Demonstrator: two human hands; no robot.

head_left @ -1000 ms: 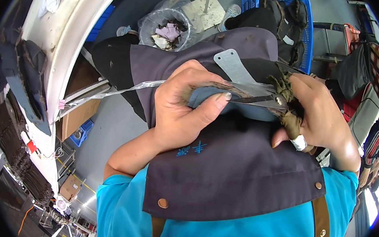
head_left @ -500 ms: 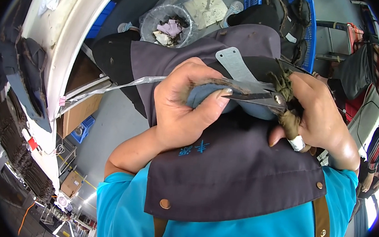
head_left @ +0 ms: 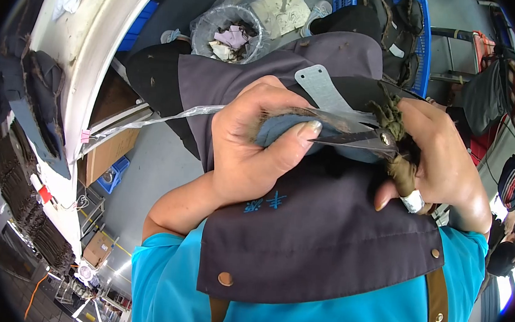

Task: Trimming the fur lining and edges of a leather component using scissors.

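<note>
My left hand (head_left: 259, 143) grips a blue-grey fabric piece (head_left: 277, 130) with a brown furry edge, thumb pressed on its face. My right hand (head_left: 443, 151) is closed round scissors (head_left: 356, 137) whose handles are wrapped in olive cloth and white tape. The blades point left, their tips close to my left thumb and over the piece. Clear plastic film (head_left: 182, 113) runs from the far left to my left hand and shows again behind the blades. Beyond my hands, a pale grey plate with holes (head_left: 322, 88) lies on my dark lap.
A bin lined with clear plastic (head_left: 257, 15) holds scraps beyond my lap. Far right, a blue crate (head_left: 422, 47) contains dark pieces. On the left, a white table (head_left: 99, 15) carries dark furry pieces (head_left: 38, 101). Under it stands a cardboard box (head_left: 108, 154).
The scissors and my right hand have shifted slightly right, drawing the blade tips a little away from my left thumb. My left hand has barely moved and keeps its hold.
</note>
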